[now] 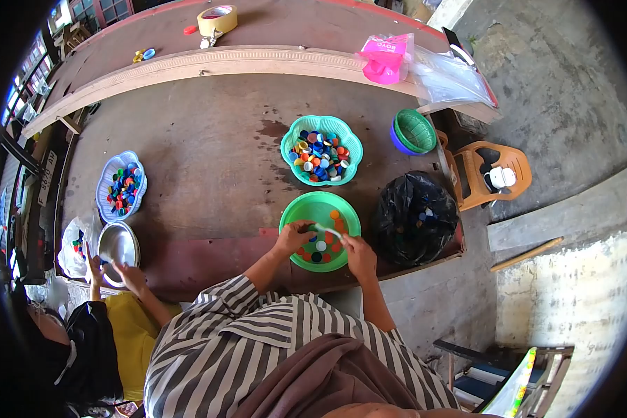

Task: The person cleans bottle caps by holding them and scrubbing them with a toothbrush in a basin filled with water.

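Note:
Both hands are over a green basin (286,216) with several orange, white and dark bottle caps (329,246) in it. My right hand (361,258) is closed on a slim white stick, which looks like a toothbrush (330,231). Its far end meets the fingers of my left hand (296,237), pinched over the basin's left side. What those fingers hold is too small to make out; it may be a cap. Just beyond the basin stands a turquoise basket (287,164) heaped with mixed caps. A black plastic bag (407,233) with caps sits to the right.
At left, another person's hands (129,277) work near a metal bowl (134,244), a lilac basket (103,198) of caps and a clear bag (70,254). Green and blue bowls (414,132) stand at right. A wooden ledge (258,61) crosses behind, with tape (216,22) and pink packaging (386,59).

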`<state>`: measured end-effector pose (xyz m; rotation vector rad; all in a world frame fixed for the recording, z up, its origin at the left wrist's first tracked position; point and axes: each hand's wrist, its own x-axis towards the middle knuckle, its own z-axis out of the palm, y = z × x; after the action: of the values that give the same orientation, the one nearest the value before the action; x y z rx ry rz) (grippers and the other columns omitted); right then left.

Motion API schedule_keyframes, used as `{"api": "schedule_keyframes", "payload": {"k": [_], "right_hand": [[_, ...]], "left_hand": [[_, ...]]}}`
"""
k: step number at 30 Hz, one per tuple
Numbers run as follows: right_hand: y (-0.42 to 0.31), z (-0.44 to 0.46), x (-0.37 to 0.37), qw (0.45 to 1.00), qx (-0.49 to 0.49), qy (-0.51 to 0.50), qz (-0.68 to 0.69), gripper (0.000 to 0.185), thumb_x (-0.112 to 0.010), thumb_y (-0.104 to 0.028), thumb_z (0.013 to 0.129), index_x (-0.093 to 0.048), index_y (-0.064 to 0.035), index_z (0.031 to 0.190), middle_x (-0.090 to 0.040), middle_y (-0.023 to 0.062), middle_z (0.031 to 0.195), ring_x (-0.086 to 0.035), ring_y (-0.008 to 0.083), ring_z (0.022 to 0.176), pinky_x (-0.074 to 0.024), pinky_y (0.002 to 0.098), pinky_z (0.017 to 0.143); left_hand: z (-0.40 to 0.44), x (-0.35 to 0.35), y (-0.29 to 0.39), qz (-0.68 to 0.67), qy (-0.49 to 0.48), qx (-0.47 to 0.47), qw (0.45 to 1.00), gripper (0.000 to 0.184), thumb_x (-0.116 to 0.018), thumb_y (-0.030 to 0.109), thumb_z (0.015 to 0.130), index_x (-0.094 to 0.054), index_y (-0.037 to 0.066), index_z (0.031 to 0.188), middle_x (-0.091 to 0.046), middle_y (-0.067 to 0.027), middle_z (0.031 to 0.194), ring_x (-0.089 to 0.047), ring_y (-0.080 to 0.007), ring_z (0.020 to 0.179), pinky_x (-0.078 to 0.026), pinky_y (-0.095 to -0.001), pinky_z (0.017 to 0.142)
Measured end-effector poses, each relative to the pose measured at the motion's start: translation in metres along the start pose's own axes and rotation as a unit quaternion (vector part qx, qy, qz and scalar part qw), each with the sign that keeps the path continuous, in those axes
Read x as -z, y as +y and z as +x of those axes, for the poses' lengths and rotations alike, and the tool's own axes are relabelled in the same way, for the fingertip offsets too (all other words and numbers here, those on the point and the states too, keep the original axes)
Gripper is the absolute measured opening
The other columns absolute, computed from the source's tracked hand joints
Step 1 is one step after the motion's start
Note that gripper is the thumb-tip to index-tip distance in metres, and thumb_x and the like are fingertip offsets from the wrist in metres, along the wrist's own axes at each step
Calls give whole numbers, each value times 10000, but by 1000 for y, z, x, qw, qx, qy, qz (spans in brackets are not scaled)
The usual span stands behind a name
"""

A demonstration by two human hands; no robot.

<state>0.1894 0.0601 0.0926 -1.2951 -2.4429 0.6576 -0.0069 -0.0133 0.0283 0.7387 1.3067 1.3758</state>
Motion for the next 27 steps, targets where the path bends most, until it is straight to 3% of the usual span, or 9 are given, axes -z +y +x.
{"api": "schedule_keyframes", "payload": {"k": [5,8,10,15,19,21,22,24,27], "right_hand": [[-1,-1,2,997,-29,16,73,214,-562,-272,883,-661,-126,1004,-609,104,861,-600,316,789,-466,381,658],[-2,-4,1,999,28,-16,44,215,-560,-276,877,-652,-153,1027,-618,90,886,-605,313,812,-471,391,666],[5,1,2,997,-73,21,-20,224,-561,-288,876,-654,-153,1030,-617,96,905,-603,314,816,-473,385,671],[1,-4,-3,999,-1,7,45,229,-562,-289,877,-659,-131,1010,-611,109,879,-602,316,809,-471,394,671],[8,4,-1,997,-75,33,-1,237,-574,-284,869,-658,-108,1004,-615,120,882,-599,327,817,-469,400,663],[2,-1,-1,999,-18,5,36,236,-575,-282,869,-658,-108,1004,-615,121,883,-599,329,815,-468,401,660],[-1,-4,-1,997,39,-19,72,234,-575,-281,868,-657,-108,1004,-616,122,884,-598,331,813,-467,402,656],[4,-2,-4,999,-4,-1,45,230,-577,-276,868,-656,-111,1006,-616,122,883,-598,333,811,-466,402,655],[7,0,-4,998,-41,15,47,229,-579,-272,867,-654,-112,1013,-617,122,886,-598,335,813,-466,402,655]], "left_hand": [[9,2,-26,-3,24,-5,1000,311,-633,11,799,-606,5,1109,-609,-15,856,-540,-66,714,-442,-212,647],[3,-3,-12,17,23,33,999,309,-631,14,802,-597,-10,1108,-605,-16,868,-543,-68,736,-440,-213,658],[-2,-5,1,33,11,22,999,315,-634,20,806,-587,-21,1114,-604,-18,867,-542,-68,741,-441,-213,664],[6,1,-16,52,20,-11,998,346,-655,50,804,-569,-33,1129,-637,-55,873,-594,-91,778,-478,-234,667],[10,-3,-15,-14,11,19,1000,304,-637,47,827,-571,-31,1114,-613,-44,861,-591,-96,792,-487,-219,704],[8,-6,-18,-157,37,69,984,307,-621,41,841,-561,-26,1134,-594,-58,927,-583,-94,823,-493,-221,721],[5,-5,-17,-155,36,75,984,307,-621,41,841,-561,-26,1134,-594,-58,927,-583,-94,823,-493,-221,721],[2,-5,-11,-139,20,82,987,271,-560,-4,869,-546,-34,1138,-580,-50,999,-569,-109,894,-494,-224,813],[1,-4,-7,-133,-4,67,989,260,-552,11,878,-548,-32,1135,-582,-42,977,-568,-109,904,-494,-226,805]]}}
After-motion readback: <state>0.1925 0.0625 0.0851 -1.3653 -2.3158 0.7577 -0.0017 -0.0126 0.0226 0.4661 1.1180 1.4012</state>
